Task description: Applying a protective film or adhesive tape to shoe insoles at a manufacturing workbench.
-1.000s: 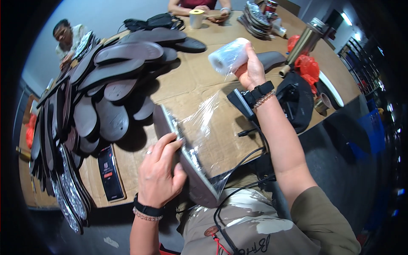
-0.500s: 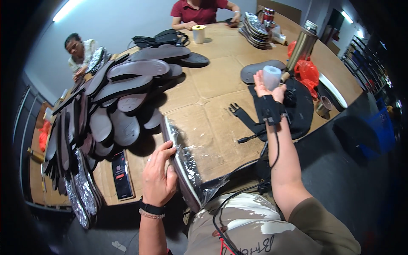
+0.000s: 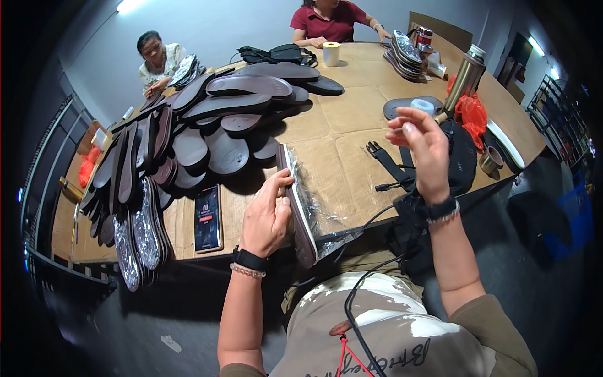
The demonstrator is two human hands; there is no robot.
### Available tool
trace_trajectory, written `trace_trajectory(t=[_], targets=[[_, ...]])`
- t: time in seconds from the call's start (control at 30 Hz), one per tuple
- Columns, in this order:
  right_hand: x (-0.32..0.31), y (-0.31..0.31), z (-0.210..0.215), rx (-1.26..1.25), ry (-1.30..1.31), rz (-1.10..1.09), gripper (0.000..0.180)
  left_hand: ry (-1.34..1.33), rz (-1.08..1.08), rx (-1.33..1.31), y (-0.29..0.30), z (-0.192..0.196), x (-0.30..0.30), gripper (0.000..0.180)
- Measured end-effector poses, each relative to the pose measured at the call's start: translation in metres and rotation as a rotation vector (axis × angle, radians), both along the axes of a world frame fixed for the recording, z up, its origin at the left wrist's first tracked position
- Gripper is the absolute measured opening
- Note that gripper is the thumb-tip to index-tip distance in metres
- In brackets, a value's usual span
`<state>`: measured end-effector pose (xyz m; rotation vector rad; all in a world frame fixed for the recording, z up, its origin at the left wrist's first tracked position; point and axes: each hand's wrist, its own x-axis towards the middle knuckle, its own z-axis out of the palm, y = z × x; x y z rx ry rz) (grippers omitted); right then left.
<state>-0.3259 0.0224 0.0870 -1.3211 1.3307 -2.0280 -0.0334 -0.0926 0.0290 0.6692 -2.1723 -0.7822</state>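
Observation:
My left hand [image 3: 267, 217] grips a dark shoe sole [image 3: 304, 235] standing on its side edge at the table's front, fingers on its rim. Crinkled clear plastic film [image 3: 314, 201] hangs along the sole's right side. My right hand [image 3: 427, 154] is raised over the table's right side, fingers loosely bent and apart; I make out nothing in it. Just beyond it, a translucent whitish cup-like piece [image 3: 422, 105] rests by a grey sole [image 3: 394, 107], partly hidden by the fingers.
A large heap of dark soles [image 3: 229, 151] covers the table's left, with film-wrapped soles [image 3: 151, 226] and a phone [image 3: 208, 220] in front. At right are a black bag [image 3: 461, 157], metal flask [image 3: 465, 78] and red plastic bag [image 3: 471, 113]. Two people sit across.
My right hand has let go of the translucent cup-like piece and drawn back toward me, turning over. My left hand still holds the sole. The head view has shifted.

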Motion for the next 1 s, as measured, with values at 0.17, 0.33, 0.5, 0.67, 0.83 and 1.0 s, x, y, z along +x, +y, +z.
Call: trace_trajectory(t=[0.17, 0.33, 0.5, 0.67, 0.83, 1.0], targets=[[0.064, 0.062, 0.065, -0.302, 1.214, -0.151, 0.033, 0.012, -0.034, 0.133, -0.001, -0.004, 0.008, 0.044], [0.122, 0.1, 0.088, -0.41, 1.335, -0.001, 0.018, 0.116, -0.067, 0.269, 0.0, -0.007, 0.011, 0.049], [0.156, 0.098, 0.072, -0.84, 1.161, -0.212, 0.006, 0.092, -0.026, 0.195, 0.002, -0.006, -0.002, 0.048], [0.169, 0.127, 0.079, -0.464, 0.95, -0.612, 0.011, 0.089, 0.023, 0.125, 0.015, 0.0, -0.018, 0.048], [0.099, 0.145, 0.067, -0.574, 0.995, -0.077, 0.044, 0.06, 0.095, 0.135, 0.021, -0.005, -0.019, 0.048], [0.086, 0.097, 0.033, 0.13, 1.112, 0.105, 0.048, 0.018, 0.135, 0.035, 0.027, -0.002, -0.026, 0.047]])
